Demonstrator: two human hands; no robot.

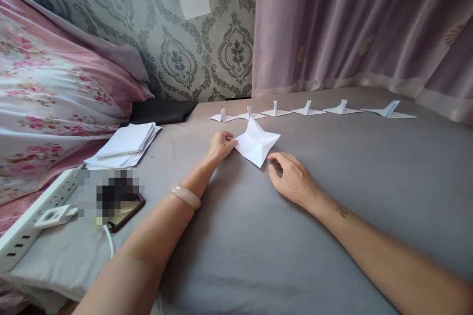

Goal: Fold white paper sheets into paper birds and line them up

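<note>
A long white plastic power strip (62, 192) lies along the left edge of the grey sheet-covered surface (240, 241), with a white block-shaped charger (55, 216) at its side and a thin white cable (110, 242) near a dark-rimmed phone (127, 212), partly covered by a pixelated patch. The left hand (221, 145), with a pale round bangle (185, 197) on its forearm, is nearly closed, thumb and fingers pinching the left tip of a white 4-pointed folded paper star (257, 143). The star sits between the 2 hands, at the middle of the surface. The right hand (291, 174) is loosely curled with a gap between thumb and forefinger, grasping nothing visible, its fingertips just beside the star's lower right edge. Behind the star, 6 small white folded paper pieces with upright middles (275, 110) stand in a row; the star's far point overlaps the 2nd from the left in view, and whether they touch cannot be told. To the left, well apart from the star, lies a stack of white paper sheets (123, 142), near a flat black item (162, 110). Grey cloth stretches widely to the right and between the forearms, reaching back to a mauve curtain (314, 24).
</note>
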